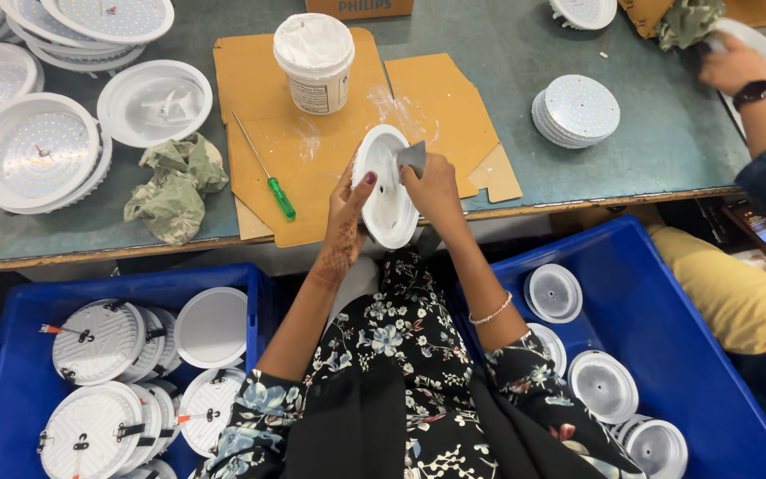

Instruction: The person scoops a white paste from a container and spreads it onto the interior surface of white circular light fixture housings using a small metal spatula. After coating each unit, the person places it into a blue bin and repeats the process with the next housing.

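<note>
Holding a white lamp housing (pixel 386 188), left hand (pixel 347 206) steadies, right hand (pixel 432 186) spreads paste.

So the bench (pixel 578 168) is a grey-green top with a worn wooden front edge. Flattened brown cardboard (pixel 312 168) sits in the middle, smeared white in spots, and a second cardboard piece (pixel 441 111) lies just beside it on the right. On the cardboard there's a white tub of paste (pixel 315 62) and a green-handled screwdriver (pixel 265 170). Left of that, a crumpled greenish rag (pixel 175 186), an empty white lamp housing (pixel 154 102), plus stacks of round LED lamps (pixel 33 153) in the far left corner. A stack of LED discs (pixel 576 111) sits on the right side.
</note>
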